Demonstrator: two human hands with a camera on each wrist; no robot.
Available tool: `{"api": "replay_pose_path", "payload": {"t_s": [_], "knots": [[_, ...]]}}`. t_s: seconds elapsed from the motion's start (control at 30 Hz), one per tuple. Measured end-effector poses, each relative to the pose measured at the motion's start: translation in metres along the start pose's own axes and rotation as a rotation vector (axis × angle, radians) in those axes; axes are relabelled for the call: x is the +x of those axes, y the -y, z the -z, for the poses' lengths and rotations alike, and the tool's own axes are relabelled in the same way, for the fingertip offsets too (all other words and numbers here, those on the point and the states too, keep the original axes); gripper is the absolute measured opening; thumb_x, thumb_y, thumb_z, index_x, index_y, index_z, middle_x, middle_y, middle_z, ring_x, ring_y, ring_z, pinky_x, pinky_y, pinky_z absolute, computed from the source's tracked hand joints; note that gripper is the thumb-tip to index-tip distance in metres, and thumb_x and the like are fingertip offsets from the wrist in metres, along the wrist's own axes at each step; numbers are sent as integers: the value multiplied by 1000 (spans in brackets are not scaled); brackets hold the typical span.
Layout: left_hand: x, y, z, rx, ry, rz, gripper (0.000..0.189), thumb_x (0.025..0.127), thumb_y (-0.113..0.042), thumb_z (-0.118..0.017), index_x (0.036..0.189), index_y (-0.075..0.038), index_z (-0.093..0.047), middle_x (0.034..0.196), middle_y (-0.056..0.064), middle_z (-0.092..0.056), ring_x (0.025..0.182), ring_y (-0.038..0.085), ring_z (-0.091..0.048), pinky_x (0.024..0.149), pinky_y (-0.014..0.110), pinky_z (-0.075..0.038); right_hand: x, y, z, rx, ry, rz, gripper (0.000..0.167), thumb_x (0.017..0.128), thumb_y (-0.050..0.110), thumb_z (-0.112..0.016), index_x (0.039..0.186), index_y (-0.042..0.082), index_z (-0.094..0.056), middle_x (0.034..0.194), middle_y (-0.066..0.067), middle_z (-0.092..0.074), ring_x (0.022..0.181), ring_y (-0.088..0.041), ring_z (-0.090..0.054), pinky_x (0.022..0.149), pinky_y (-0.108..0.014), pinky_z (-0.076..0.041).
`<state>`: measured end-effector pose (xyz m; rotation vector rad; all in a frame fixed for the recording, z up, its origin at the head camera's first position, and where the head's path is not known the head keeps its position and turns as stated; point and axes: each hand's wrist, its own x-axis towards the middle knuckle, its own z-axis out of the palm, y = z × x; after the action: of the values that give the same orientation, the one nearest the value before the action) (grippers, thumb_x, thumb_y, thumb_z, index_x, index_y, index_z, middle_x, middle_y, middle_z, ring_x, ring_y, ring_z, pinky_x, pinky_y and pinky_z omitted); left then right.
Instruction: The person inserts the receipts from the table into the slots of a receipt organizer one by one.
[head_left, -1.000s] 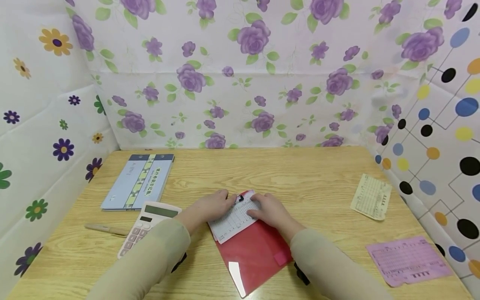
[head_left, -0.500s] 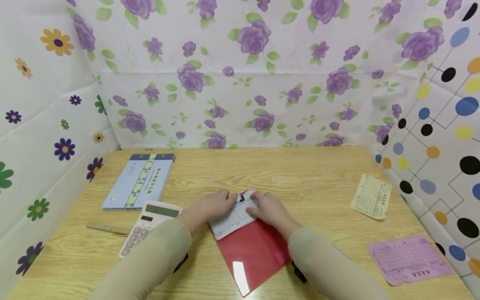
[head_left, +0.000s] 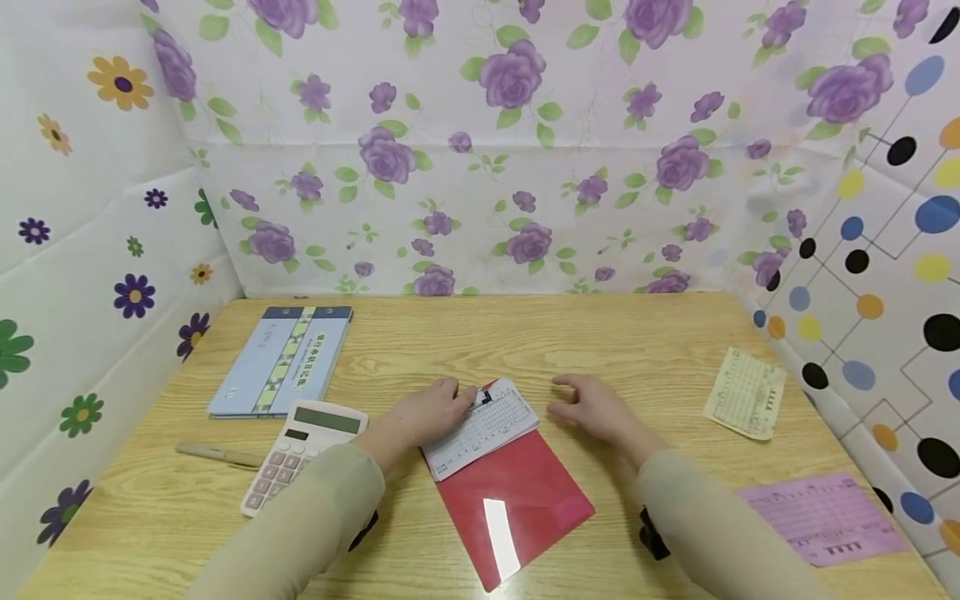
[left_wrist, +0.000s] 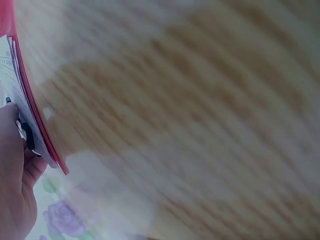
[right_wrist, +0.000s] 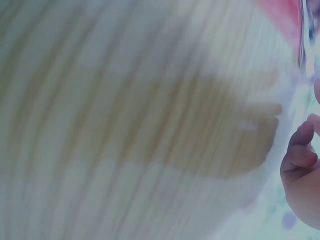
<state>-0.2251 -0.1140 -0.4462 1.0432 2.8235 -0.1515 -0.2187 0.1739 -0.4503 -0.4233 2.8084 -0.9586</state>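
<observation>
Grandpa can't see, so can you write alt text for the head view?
A person's left hand grips papers on a red folder, while the right hand beside them holds nothing. On the table, a calculator and blue book lie left, a yellow slip and pink slip right.

We see the left hand (head_left: 431,414) gripping a stack of printed slips (head_left: 483,442) by its left side, next to a black clip (head_left: 484,397); the slips lie on a glossy red folder (head_left: 517,517) between our hands; the right hand (head_left: 592,408) rests just beside them, apart, fingers loosely bent; left of our left hand we have a pink-and-white calculator (head_left: 281,467), a slim beige pen (head_left: 221,455) and, farther off, a blue ledger (head_left: 281,362); well right of our right hand lie a yellow form (head_left: 746,393) and, nearer us, a pink form (head_left: 832,517).
</observation>
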Motion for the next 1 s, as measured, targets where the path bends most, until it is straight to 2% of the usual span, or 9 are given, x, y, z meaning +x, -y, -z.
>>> {"api": "replay_pose_path", "payload": {"t_s": [0.17,0.37,0.53,0.67,0.8,1.0], "knots": [[0,-3,2,-2,-13,-6,46,102,-31,-39,144,-12,-37,116,15,-49,104,23,-50,81,36,-49,-20,-42,33,-43,-53,-75,56,89,35,-63,132,1,-51,86,-9,-62,68,-17,-54,64,-34,-45],[0,-3,0,7,-7,4,46,102,-31,-38,144,-13,-37,119,16,-48,107,24,-50,84,37,-48,-51,-87,71,-80,-93,-183,64,92,42,-57,135,-3,-44,103,-23,-62,78,-23,-61,71,-44,-49],[0,-3,-1,14,-9,7,46,102,-31,-38,144,-12,-36,120,17,-48,110,26,-50,87,38,-48,-72,-114,94,-122,-124,-279,72,93,50,-51,135,-8,-40,110,-31,-58,90,-38,-60,74,-51,-48],[0,-4,0,-3,-7,11,47,102,-30,-39,145,-11,-36,122,19,-47,113,28,-49,90,39,-46,-84,-127,104,-159,-121,-363,80,92,55,-47,132,-14,-38,120,-39,-48,106,-54,-46,84,-61,-40],[-1,-4,0,-3,-13,7,47,102,-30,-40,145,-11,-36,120,19,-48,110,28,-50,88,40,-47,-91,-135,107,-198,-92,-410,84,91,57,-47,130,-17,-37,125,-43,-39,111,-60,-36,89,-65,-34],[-1,-3,1,-29,-19,8,47,102,-29,-40,145,-10,-36,121,20,-47,111,29,-49,89,41,-46,-88,-140,101,-213,-74,-343,78,89,53,-54,130,-12,-42,123,-41,-44,110,-58,-40,88,-63,-36]]}}
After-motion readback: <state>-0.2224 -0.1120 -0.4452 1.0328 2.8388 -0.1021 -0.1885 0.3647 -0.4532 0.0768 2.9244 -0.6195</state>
